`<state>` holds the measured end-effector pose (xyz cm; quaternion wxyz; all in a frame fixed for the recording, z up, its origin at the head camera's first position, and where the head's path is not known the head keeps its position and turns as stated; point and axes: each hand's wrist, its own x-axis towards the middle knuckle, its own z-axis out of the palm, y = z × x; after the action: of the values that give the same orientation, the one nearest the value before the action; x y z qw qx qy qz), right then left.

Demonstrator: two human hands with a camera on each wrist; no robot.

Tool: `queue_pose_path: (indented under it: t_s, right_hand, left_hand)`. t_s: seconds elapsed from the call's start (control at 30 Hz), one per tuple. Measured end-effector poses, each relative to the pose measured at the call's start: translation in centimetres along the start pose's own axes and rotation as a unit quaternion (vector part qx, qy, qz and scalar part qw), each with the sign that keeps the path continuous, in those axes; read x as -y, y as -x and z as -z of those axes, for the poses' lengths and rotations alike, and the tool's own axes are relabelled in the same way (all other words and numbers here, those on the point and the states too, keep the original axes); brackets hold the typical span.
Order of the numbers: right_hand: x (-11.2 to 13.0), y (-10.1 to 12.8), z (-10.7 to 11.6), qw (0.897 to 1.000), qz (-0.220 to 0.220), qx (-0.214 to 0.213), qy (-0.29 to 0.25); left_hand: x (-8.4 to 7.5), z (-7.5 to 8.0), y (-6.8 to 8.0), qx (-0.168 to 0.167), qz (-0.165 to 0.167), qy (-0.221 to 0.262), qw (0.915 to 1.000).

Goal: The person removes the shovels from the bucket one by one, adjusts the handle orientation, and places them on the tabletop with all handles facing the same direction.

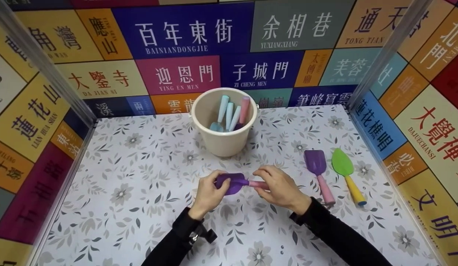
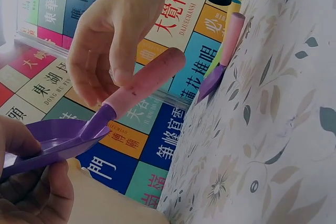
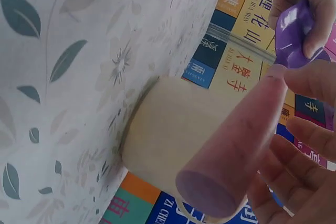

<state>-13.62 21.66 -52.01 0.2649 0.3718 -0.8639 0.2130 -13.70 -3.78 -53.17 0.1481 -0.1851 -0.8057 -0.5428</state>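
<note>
Purple scoop (image 1: 231,183) being pinched at the blade by left hand (image 1: 208,192), pink handle by right hand (image 1: 280,187); possibly slipping, given fingertip-only grips.

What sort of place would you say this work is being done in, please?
Probably a staged recording booth, not a home: a small table under floral covering, boxed in by panels printed with Chinese place names, metal corner posts, and a bucket of toy shovels.

A tabletop (image 1: 140,155) covered in grey floral-print paper, enclosed on three sides by walls (image 1: 199,33) of colourful Chinese place-name panels.
</note>
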Motion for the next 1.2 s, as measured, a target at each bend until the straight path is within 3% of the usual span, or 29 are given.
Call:
queue_pose_path:
  t_s: [0.23,0.9,1.2]
  right_hand:
    - [0.2,0.6,-1.0,1.000,-0.014,0.024,-0.008]
    - [0.6,0.9,-1.4,1.000,-0.007,0.023,0.017]
    - [0.6,0.9,-1.3,1.000,-0.001,0.017,0.023]
  left_hand:
    - [0.1,-0.1,0.2,0.007,0.005,0.000,1.0000]
    - [0.1,-0.4,0.3,0.021,0.022,0.003,0.9995]
    - [-0.3,-0.4,0.1,0.020,0.012,0.002,0.9997]
